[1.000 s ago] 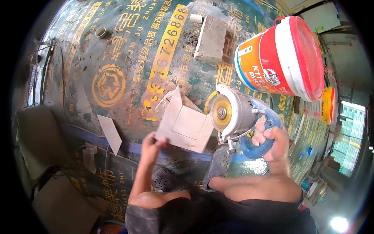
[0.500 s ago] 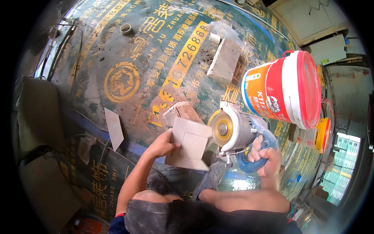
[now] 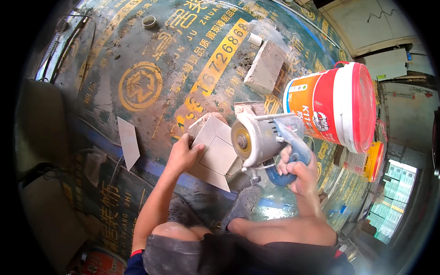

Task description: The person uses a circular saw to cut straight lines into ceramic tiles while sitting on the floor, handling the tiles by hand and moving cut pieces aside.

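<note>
Between my knees and the floor, my left hand grips the left edge of a pale tile, thumb on top. A square outline and diagonal lines mark the tile's face. My right hand is wrapped round the blue handle of a tile cutter, a hand-held saw with a grey guard. Its round yellow-centred blade faces left, close to the tile's right edge; I cannot tell whether it touches. A rough brick-like block lies at the tile's far side, partly hidden by it.
A large red, white and orange bucket lies right of the cutter, a yellow bucket beyond it. Farther off are a dusty block, a white pipe piece and a ring. A cut tile piece rests at left on printed green sheeting.
The tile has turned and tilted in my left hand, its lower corner swinging left. My right hand has brought the cutter left and slightly nearer to me. The view has shifted a little.
</note>
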### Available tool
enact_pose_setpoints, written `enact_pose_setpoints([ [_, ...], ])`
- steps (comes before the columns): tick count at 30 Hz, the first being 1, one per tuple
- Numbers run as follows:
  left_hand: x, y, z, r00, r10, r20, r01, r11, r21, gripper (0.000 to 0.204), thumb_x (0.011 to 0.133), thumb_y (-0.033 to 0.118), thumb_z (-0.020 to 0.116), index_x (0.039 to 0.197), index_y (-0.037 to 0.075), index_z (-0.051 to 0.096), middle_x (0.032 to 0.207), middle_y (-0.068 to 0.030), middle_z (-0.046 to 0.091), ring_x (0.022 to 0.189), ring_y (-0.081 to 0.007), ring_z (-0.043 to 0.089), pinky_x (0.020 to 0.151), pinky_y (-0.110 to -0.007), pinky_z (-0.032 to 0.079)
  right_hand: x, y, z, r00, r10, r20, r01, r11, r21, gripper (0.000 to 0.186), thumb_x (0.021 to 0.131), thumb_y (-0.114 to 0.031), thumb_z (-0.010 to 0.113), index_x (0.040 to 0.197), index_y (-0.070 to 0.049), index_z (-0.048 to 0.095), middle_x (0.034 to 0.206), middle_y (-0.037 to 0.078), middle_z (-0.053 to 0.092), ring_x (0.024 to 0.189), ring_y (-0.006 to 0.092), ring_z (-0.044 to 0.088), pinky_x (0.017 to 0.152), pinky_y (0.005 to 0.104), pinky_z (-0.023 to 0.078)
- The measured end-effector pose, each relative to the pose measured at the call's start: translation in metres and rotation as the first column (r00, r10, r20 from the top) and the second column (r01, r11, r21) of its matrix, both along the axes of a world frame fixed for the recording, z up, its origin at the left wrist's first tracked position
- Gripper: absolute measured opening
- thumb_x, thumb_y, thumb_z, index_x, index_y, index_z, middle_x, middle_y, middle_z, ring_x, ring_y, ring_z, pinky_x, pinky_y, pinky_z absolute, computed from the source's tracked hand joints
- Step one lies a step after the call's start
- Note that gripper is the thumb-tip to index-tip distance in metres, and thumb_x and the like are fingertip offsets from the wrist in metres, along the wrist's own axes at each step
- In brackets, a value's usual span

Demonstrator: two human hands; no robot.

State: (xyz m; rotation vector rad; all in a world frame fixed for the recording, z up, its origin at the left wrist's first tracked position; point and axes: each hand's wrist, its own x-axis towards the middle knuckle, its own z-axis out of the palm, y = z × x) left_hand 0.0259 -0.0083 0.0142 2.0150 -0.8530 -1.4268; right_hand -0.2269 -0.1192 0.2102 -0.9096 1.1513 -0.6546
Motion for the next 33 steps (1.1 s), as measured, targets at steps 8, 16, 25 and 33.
enact_pose_setpoints([
  [8,-0.005,0.004,0.01,0.992,-0.115,-0.041,0.118,0.991,0.069,0.04,0.087,0.028,0.074,0.108,-0.001,0.056,0.091,-0.0203,0.069,0.092,-0.0401,0.067,0.08,-0.047,0.049,0.021,-0.015,-0.031,0.995,0.085,-0.061,-0.09,0.992,-0.089,0.041,0.073,-0.002,0.06,0.113,0.005,0.055,0.083,0.007,0.057,0.064,0.0128,0.056,0.061,0.0275,0.048],
  [16,-0.019,0.009,0.006,0.999,-0.029,0.018,0.03,0.999,-0.029,0.043,0.086,0.026,0.076,0.108,-0.003,0.052,0.09,-0.0233,0.066,0.087,-0.0417,0.064,0.079,-0.045,0.049,0.038,-0.024,-0.057,0.982,0.159,-0.099,-0.174,0.968,-0.18,0.035,0.075,-0.006,0.06,0.109,0.003,0.055,0.082,0.006,0.056,0.064,0.0109,0.055,0.061,0.0262,0.047],
  [25,-0.021,0.008,0.007,0.998,-0.042,0.047,0.041,0.999,0.028,0.042,0.086,0.026,0.076,0.106,-0.001,0.052,0.093,-0.0252,0.068,0.094,-0.0454,0.064,0.08,-0.048,0.049,0.053,-0.022,-0.063,0.972,0.169,-0.163,-0.203,0.952,-0.227,0.028,0.077,-0.007,0.058,0.104,0.002,0.055,0.078,0.004,0.057,0.065,0.0096,0.055,0.061,0.0258,0.047],
  [33,-0.021,0.007,0.007,0.998,-0.038,0.055,0.037,0.999,0.028,0.041,0.085,0.027,0.076,0.103,-0.001,0.052,0.093,-0.0236,0.069,0.094,-0.0448,0.065,0.08,-0.048,0.05,0.053,-0.023,-0.064,0.96,0.196,-0.197,-0.241,0.941,-0.237,0.025,0.078,-0.006,0.057,0.101,0.002,0.056,0.077,0.004,0.057,0.064,0.0097,0.055,0.061,0.0261,0.047],
])
